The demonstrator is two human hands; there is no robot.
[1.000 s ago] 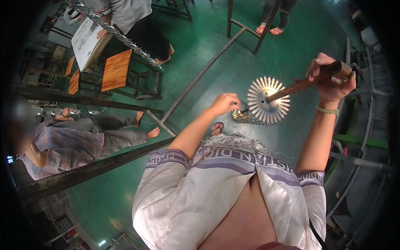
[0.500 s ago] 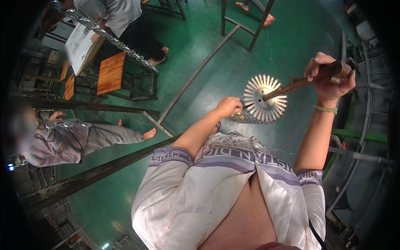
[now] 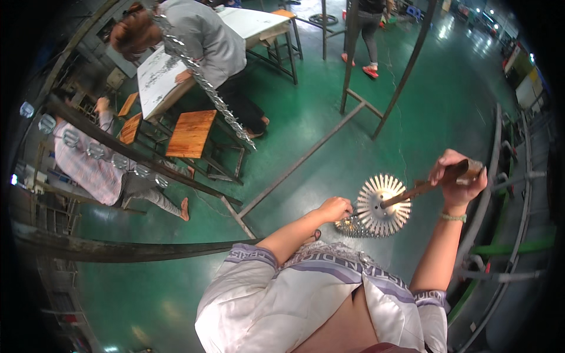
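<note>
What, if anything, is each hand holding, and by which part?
The right hand grips the brown bar by its end farther from the slotted disc; what the left hand holds, if anything, cannot be told.

The disc (image 3: 375,201) sits at the left end of the bar (image 3: 421,189), between the left grip (image 3: 335,209) and right grip (image 3: 459,181), with a stool (image 3: 191,132) and, behind it, the worktop (image 3: 151,99) ahead leftward, and pipes (image 3: 496,144) rightward.
</note>
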